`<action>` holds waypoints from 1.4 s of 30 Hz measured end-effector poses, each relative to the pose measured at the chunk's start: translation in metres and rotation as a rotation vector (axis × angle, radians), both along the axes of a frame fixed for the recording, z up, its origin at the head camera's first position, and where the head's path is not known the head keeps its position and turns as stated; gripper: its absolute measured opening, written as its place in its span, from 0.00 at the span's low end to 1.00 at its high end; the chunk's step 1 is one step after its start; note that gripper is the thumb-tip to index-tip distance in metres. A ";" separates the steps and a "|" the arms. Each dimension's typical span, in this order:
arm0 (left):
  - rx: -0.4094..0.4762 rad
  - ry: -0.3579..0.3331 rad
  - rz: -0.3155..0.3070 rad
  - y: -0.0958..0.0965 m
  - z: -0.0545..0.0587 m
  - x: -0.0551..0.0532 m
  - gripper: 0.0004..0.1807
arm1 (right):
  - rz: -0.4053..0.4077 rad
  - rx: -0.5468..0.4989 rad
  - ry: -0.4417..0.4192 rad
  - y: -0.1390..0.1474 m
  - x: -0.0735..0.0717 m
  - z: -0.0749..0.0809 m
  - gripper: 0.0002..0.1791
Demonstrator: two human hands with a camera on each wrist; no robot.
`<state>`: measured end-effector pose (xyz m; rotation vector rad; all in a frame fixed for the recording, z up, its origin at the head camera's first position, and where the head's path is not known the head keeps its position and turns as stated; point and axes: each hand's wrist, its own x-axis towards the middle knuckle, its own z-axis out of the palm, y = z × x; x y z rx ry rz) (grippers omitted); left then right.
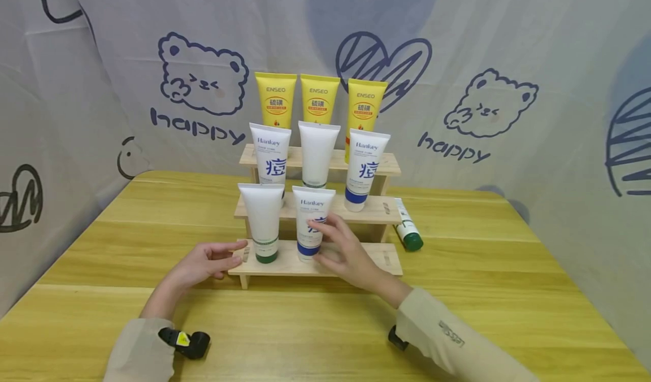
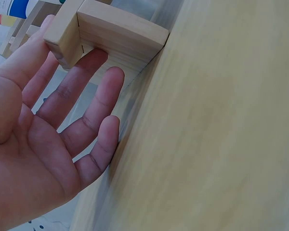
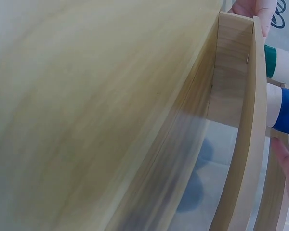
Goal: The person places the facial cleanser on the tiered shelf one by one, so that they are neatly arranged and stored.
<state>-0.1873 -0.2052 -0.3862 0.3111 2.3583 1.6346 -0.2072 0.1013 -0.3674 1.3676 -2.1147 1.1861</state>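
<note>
A three-step wooden display stand [image 1: 378,257] holds squeeze tubes standing on their caps. On its lowest step, my right hand [image 1: 351,255] holds a white tube with a blue band [image 1: 311,207] between thumb and fingers; the tube stands upright near the middle. Left of it is a white tube with a green cap [image 1: 263,215], its plain side forward. My left hand [image 1: 200,266] grips the left end of that step. In the left wrist view, the left hand [image 2: 53,139] has its thumb on the step's edge and other fingers extending below it.
Two blue-banded tubes flank a plain white tube [image 1: 319,156] on the middle step. Several yellow tubes [image 1: 316,99] line the top step. A green-capped tube [image 1: 409,229] lies on the wooden table [image 1: 483,291] right of the stand. A printed cloth [image 1: 290,26] hangs behind.
</note>
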 end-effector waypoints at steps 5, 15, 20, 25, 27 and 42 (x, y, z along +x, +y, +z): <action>0.002 -0.001 0.001 0.000 -0.001 -0.001 0.28 | -0.012 -0.019 0.031 0.002 0.005 0.004 0.32; 0.007 -0.009 0.003 0.000 0.000 -0.001 0.29 | -0.036 -0.023 0.027 0.011 0.032 0.036 0.24; 0.010 -0.009 0.006 0.000 0.000 -0.001 0.29 | -0.061 -0.004 -0.043 0.019 0.034 0.038 0.17; 0.006 -0.004 0.002 -0.001 0.000 -0.001 0.29 | -0.092 0.020 -0.215 0.029 0.033 0.036 0.10; 0.004 -0.004 0.002 -0.001 0.000 -0.001 0.29 | -0.095 0.023 -0.263 0.036 0.028 0.030 0.08; 0.011 -0.001 0.002 0.000 0.001 0.001 0.28 | -0.137 0.073 -0.344 0.078 0.004 0.012 0.05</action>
